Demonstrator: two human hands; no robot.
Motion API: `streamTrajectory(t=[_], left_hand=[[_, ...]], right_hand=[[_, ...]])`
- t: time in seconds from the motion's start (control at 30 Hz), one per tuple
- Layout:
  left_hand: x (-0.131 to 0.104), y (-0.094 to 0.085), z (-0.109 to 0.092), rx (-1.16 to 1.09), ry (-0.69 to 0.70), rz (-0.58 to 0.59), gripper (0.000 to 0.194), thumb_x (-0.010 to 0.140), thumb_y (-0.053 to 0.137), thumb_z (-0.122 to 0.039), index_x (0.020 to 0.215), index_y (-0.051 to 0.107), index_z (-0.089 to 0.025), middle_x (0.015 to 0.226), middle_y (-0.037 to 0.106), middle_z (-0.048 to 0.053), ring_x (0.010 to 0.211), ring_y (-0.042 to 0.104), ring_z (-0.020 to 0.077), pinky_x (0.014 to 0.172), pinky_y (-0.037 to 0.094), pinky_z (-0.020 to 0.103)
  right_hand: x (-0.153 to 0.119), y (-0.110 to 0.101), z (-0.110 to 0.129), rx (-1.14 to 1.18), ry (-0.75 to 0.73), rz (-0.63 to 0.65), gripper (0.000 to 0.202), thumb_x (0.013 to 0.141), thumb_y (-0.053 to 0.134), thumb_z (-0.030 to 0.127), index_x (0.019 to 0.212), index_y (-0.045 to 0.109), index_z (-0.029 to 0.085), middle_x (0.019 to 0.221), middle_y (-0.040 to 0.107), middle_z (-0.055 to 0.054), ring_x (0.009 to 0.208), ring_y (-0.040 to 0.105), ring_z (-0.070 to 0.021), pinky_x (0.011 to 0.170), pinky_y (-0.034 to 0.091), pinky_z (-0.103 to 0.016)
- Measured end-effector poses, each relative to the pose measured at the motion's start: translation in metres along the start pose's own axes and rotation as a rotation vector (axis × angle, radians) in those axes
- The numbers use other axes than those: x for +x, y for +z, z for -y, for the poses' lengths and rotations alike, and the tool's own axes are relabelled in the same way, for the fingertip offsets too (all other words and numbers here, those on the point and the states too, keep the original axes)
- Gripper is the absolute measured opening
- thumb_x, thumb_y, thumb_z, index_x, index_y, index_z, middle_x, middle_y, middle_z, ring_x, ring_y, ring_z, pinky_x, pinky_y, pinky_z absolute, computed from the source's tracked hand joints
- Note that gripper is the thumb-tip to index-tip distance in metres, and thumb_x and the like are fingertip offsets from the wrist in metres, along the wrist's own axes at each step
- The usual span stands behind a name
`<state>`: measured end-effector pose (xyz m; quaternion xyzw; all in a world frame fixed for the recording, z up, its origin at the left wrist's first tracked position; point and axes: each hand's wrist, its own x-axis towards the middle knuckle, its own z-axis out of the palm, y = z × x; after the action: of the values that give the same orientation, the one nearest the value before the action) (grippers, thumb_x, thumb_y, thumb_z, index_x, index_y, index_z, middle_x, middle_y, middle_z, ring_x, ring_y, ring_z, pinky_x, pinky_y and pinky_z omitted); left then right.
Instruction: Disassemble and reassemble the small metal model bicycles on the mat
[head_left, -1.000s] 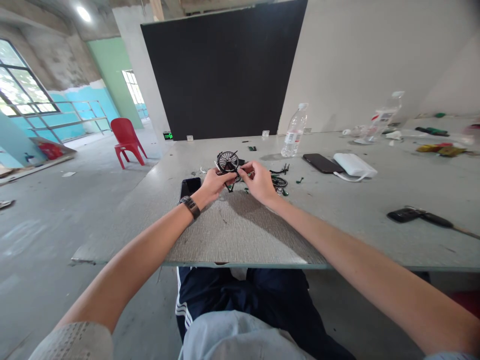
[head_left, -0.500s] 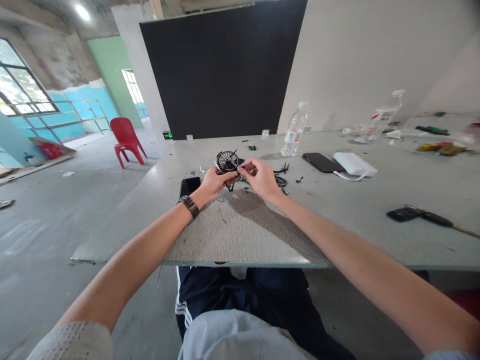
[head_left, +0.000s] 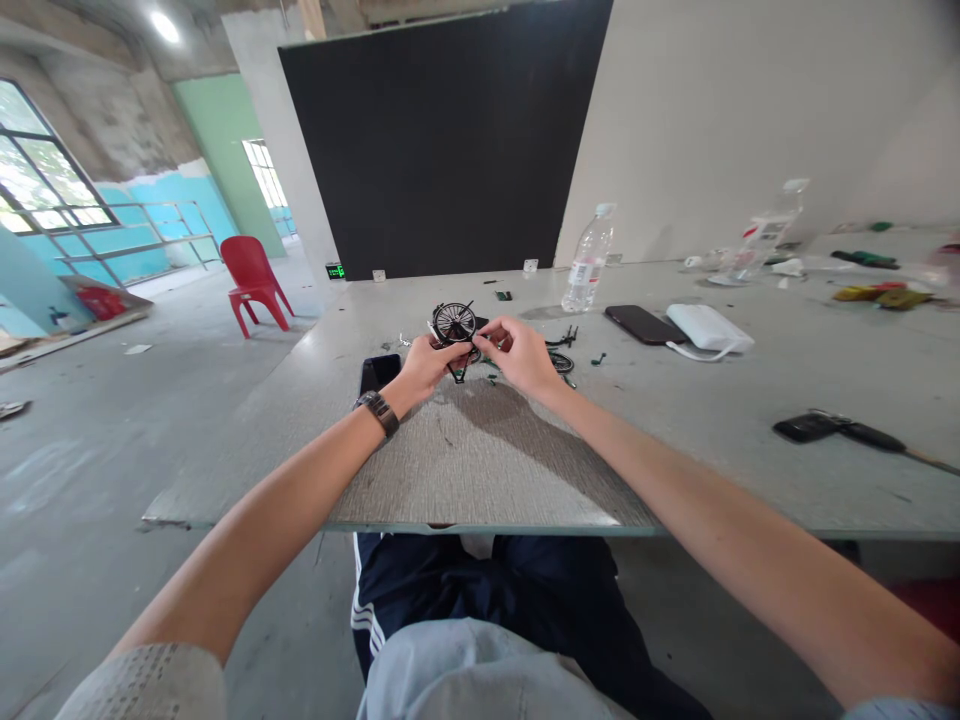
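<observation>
Between my hands is a small black model bicycle (head_left: 454, 322), its spoked wheel facing me and a thin frame piece pointing down. My left hand (head_left: 429, 366) is closed around its lower left side, thumb lying across it. With thumb and index finger pinched, my right hand (head_left: 519, 352) touches the model's right side just below the wheel; whether a small part sits in that pinch is hidden. Right behind my right hand lies another small spoked wheel (head_left: 561, 362) among green and black parts. A black phone-like object (head_left: 379, 372) rests beside my left wrist.
A plastic bottle (head_left: 589, 258) stands behind, right of a black panel (head_left: 450, 140). Farther right are a dark phone (head_left: 643, 325), a white power bank (head_left: 709, 328) and a black-handled tool (head_left: 840, 430). One loose green part (head_left: 598, 359) lies near my right hand. The table's front edge (head_left: 495, 528) is close to my lap.
Almost nothing differs. Both hands keep the same hold on the model bicycle, with only a very slight shift to the left.
</observation>
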<state>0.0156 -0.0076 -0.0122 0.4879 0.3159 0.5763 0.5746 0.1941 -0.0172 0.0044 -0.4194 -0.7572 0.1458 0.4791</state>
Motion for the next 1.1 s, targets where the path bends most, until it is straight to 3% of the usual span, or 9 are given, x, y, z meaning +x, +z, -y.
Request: streamTrajectory(t=[0.27,0.47,0.6,0.67,0.77,0.9,1.0,1.1], left_hand=[[0.0,-0.001,0.001,0.057,0.016,0.013,0.015,0.074,0.084,-0.014,0.081,0.072,-0.009,0.077,0.072,0.006,0.067,0.065,0.0129,0.067,0.049,0.028],[0.0,0.001,-0.004,0.018,0.004,-0.021,0.014,0.076,0.083,-0.013,0.077,0.07,-0.01,0.075,0.071,0.006,0.066,0.066,0.0128,0.07,0.051,0.029],[0.002,0.001,-0.007,-0.055,-0.027,-0.142,0.014,0.077,0.08,-0.006,0.073,0.067,-0.01,0.073,0.07,0.004,0.065,0.067,0.0129,0.073,0.055,0.031],[0.002,0.001,-0.008,-0.068,-0.035,-0.16,0.014,0.079,0.077,-0.003,0.072,0.066,-0.01,0.074,0.07,0.004,0.066,0.067,0.0128,0.074,0.056,0.032],[0.002,0.0,-0.008,-0.058,-0.036,-0.155,0.015,0.079,0.077,-0.003,0.071,0.066,-0.01,0.074,0.07,0.004,0.066,0.066,0.0125,0.075,0.056,0.032],[0.003,-0.001,-0.007,-0.056,-0.033,-0.15,0.015,0.078,0.079,-0.004,0.072,0.067,-0.011,0.075,0.07,0.004,0.067,0.065,0.0122,0.076,0.056,0.032],[0.003,-0.001,-0.007,-0.056,-0.034,-0.156,0.015,0.077,0.079,-0.004,0.072,0.067,-0.01,0.075,0.07,0.004,0.068,0.065,0.0123,0.077,0.056,0.033],[0.003,0.0,-0.006,-0.049,-0.035,-0.164,0.015,0.077,0.079,-0.004,0.071,0.067,-0.011,0.074,0.07,0.004,0.067,0.065,0.0126,0.077,0.057,0.033]], right_hand=[[-0.001,-0.001,0.002,-0.033,-0.015,0.021,0.02,0.092,0.066,0.041,0.093,0.067,0.021,0.078,0.069,-0.004,0.07,0.06,-0.019,0.069,0.043,-0.033],[0.003,-0.007,0.006,-0.02,0.021,0.086,0.041,0.089,0.067,0.058,0.106,0.061,0.021,0.086,0.068,-0.007,0.076,0.061,-0.0217,0.071,0.046,-0.036],[0.017,-0.03,-0.007,-0.071,0.173,0.107,0.047,0.098,0.047,0.066,0.111,0.055,0.022,0.096,0.067,-0.011,0.082,0.061,-0.0245,0.073,0.048,-0.039],[0.025,-0.05,-0.025,-0.164,0.227,0.035,0.042,0.105,0.032,0.057,0.103,0.056,0.022,0.095,0.066,-0.012,0.084,0.061,-0.0252,0.076,0.048,-0.04],[0.033,-0.083,-0.057,-0.39,0.171,-0.042,0.03,0.105,0.036,0.038,0.106,0.06,0.02,0.103,0.069,-0.015,0.097,0.062,-0.0276,0.086,0.047,-0.04],[0.033,-0.113,-0.087,-0.663,0.226,0.121,0.03,0.101,0.047,0.034,0.106,0.074,0.021,0.106,0.075,-0.014,0.099,0.067,-0.0287,0.087,0.047,-0.038],[0.031,-0.118,-0.095,-0.813,0.336,0.218,0.03,0.099,0.055,0.036,0.11,0.079,0.024,0.105,0.078,-0.013,0.097,0.07,-0.0298,0.081,0.048,-0.037],[0.031,-0.114,-0.097,-0.844,0.308,0.339,0.024,0.095,0.06,0.023,0.107,0.081,0.02,0.105,0.079,-0.013,0.092,0.071,-0.0269,0.079,0.048,-0.034]])
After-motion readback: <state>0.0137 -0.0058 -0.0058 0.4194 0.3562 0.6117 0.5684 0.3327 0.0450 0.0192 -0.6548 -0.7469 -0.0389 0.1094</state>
